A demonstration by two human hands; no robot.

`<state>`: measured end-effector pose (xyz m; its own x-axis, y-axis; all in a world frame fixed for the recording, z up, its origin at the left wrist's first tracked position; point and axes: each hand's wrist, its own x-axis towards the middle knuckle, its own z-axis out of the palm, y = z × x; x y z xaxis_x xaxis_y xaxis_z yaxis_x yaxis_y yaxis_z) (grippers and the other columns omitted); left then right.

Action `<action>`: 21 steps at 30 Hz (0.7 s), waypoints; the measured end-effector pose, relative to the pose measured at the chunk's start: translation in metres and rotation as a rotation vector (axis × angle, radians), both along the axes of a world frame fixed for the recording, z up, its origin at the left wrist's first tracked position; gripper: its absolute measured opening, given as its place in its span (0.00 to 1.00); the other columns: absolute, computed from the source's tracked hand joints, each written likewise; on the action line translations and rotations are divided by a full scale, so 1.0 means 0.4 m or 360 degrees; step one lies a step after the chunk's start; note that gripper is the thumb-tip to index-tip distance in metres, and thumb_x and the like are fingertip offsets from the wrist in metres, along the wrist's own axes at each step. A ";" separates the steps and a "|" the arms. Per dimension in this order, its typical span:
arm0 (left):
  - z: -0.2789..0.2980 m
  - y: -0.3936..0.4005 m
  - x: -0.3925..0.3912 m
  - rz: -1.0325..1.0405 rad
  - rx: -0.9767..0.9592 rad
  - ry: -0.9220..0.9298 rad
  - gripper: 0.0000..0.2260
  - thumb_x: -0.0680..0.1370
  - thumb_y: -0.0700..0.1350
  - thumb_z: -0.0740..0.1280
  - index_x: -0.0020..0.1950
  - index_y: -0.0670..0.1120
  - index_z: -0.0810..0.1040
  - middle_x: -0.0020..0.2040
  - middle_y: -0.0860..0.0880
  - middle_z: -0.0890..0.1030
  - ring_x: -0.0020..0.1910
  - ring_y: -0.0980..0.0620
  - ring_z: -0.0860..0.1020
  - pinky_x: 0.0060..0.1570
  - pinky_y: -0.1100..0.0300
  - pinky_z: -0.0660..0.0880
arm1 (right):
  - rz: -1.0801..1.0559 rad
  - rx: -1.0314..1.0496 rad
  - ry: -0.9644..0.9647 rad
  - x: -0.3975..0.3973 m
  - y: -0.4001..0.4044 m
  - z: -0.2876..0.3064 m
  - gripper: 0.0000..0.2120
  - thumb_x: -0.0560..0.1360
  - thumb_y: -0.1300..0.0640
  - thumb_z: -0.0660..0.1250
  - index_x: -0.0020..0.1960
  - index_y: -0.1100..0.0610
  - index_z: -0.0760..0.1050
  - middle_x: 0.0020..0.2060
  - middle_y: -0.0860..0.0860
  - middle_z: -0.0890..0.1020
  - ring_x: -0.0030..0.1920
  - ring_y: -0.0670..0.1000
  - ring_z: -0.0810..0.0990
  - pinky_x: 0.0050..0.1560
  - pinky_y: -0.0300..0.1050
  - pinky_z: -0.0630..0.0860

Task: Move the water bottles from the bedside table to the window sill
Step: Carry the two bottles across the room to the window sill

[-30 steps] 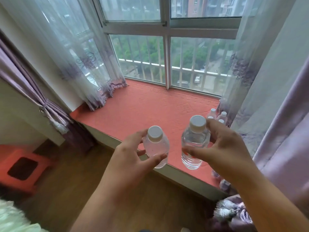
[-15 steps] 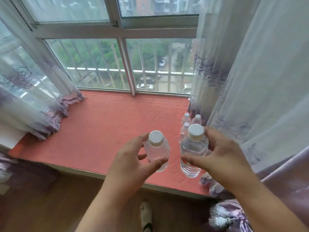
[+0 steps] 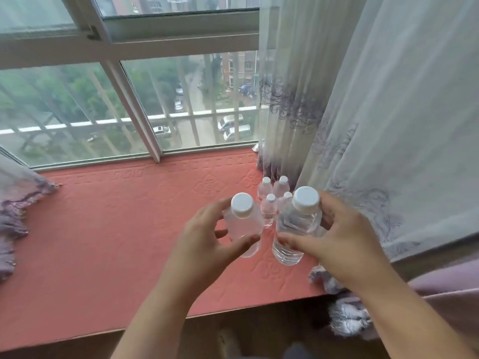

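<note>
Each of my hands holds a clear water bottle with a white cap above the window sill [image 3: 103, 229], which is covered by a red embossed mat. My left hand [image 3: 207, 239] grips the left bottle [image 3: 243, 224] around its body. My right hand [image 3: 339, 237] grips the right bottle [image 3: 295, 224], thumb across its front. Both bottles are upright, side by side, over the right part of the sill. Just behind them, several small bottles [image 3: 269, 200] stand together on the mat by the curtain.
A sheer white curtain [image 3: 388, 112] with purple pattern hangs at the right, its hem reaching the sill beside the standing bottles. Another curtain's hem [image 3: 15, 203] lies at the sill's left end. The window frame [image 3: 134, 110] runs behind. A purple drape [image 3: 445, 294] hangs at lower right.
I have come closer to the sill and turned right. Both held bottles now sit over the mat, right in front of the standing group.
</note>
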<state>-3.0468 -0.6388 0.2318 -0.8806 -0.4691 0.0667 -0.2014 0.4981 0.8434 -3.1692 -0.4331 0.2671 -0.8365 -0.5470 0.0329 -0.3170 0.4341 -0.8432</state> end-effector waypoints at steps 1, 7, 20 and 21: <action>-0.008 -0.004 -0.006 -0.0017 0.0017 -0.0009 0.33 0.68 0.59 0.80 0.71 0.60 0.74 0.62 0.62 0.78 0.60 0.66 0.76 0.56 0.64 0.79 | -0.0020 0.0023 -0.0031 -0.001 -0.001 -0.008 0.32 0.58 0.48 0.86 0.59 0.38 0.78 0.48 0.33 0.84 0.51 0.35 0.82 0.52 0.35 0.76; -0.045 -0.011 -0.044 -0.0072 0.0051 -0.0086 0.32 0.69 0.58 0.80 0.71 0.60 0.74 0.62 0.63 0.78 0.60 0.68 0.76 0.56 0.66 0.79 | -0.0083 0.0084 -0.0133 -0.025 -0.001 -0.048 0.30 0.59 0.49 0.85 0.57 0.37 0.78 0.47 0.33 0.84 0.49 0.34 0.82 0.51 0.35 0.76; -0.105 0.028 -0.140 0.0029 0.0062 -0.0160 0.32 0.69 0.57 0.80 0.71 0.61 0.73 0.62 0.62 0.77 0.61 0.67 0.75 0.57 0.65 0.79 | -0.0127 0.0066 -0.0217 -0.173 0.019 -0.152 0.31 0.59 0.49 0.86 0.57 0.35 0.77 0.48 0.35 0.85 0.51 0.37 0.83 0.57 0.46 0.80; -0.111 0.031 -0.148 0.0031 0.0061 -0.0161 0.32 0.69 0.57 0.80 0.70 0.61 0.73 0.62 0.62 0.77 0.61 0.67 0.75 0.57 0.65 0.79 | -0.0129 0.0069 -0.0217 -0.181 0.021 -0.158 0.31 0.59 0.48 0.86 0.57 0.35 0.76 0.48 0.35 0.85 0.51 0.38 0.83 0.57 0.46 0.80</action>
<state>-3.1059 -0.6263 0.1874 -0.8727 -0.4865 -0.0403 -0.2956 0.4609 0.8368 -3.2416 -0.4246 0.2038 -0.8731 -0.4758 -0.1062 -0.1631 0.4903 -0.8562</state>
